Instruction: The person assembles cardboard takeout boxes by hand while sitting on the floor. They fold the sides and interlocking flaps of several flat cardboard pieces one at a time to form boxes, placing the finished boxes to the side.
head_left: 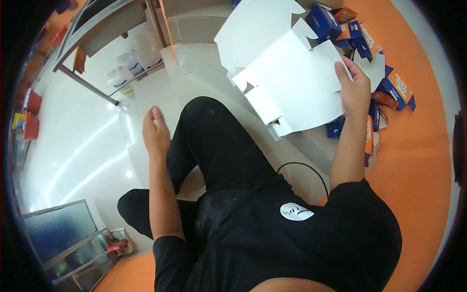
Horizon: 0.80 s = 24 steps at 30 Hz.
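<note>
My right hand (356,90) grips the right edge of an unfolded white carton (301,82), thumb on its plain inner face and fingers behind. Cut flaps and tabs stand out along the carton's edges. Another white carton sheet (258,34) lies just beyond it, partly covered. Above my left knee, my left hand (156,132) is held in the air with nothing in it. Its fingers are close together and fairly straight, seen from the side.
Blue and orange small boxes (362,39) lie heaped at the right along the orange wall (413,160). A metal-framed table (92,82) stands at the far left, with clear plastic containers (129,63) by it. A black cable (311,168) curves beside my leg. Red tubs (31,114) sit at the left rim.
</note>
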{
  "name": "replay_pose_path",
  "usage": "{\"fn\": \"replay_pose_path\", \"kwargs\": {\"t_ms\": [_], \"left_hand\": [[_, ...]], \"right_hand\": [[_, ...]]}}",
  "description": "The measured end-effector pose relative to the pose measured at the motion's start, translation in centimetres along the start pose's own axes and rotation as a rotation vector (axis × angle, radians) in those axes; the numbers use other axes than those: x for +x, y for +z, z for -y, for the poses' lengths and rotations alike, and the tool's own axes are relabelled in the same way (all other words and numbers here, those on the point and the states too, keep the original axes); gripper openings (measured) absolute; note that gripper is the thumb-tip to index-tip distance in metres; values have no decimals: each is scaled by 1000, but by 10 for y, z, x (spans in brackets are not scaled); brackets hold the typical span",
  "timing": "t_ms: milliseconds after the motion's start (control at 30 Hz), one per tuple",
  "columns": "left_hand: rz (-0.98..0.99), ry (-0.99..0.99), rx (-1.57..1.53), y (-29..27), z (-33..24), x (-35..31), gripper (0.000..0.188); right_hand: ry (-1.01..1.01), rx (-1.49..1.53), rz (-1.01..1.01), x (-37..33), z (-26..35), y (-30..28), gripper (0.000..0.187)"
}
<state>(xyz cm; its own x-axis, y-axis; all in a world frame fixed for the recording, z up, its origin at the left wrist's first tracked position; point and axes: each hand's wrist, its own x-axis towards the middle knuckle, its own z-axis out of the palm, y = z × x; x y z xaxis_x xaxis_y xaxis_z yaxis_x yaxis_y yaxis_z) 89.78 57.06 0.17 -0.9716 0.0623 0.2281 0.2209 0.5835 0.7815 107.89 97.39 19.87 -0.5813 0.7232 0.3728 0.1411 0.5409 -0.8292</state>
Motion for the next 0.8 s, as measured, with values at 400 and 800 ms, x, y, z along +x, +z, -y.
{"fn": "replay_pose_path", "kwargs": {"t_ms": [400,800], "left_hand": [[415,-304,-1036,10,-59,-67,58],[-410,-102,-60,39,-17,-53,45]], "right_hand": [[-270,16,211,-66,22,115,23],[-517,-75,634,-160,-31,204,20]]}}
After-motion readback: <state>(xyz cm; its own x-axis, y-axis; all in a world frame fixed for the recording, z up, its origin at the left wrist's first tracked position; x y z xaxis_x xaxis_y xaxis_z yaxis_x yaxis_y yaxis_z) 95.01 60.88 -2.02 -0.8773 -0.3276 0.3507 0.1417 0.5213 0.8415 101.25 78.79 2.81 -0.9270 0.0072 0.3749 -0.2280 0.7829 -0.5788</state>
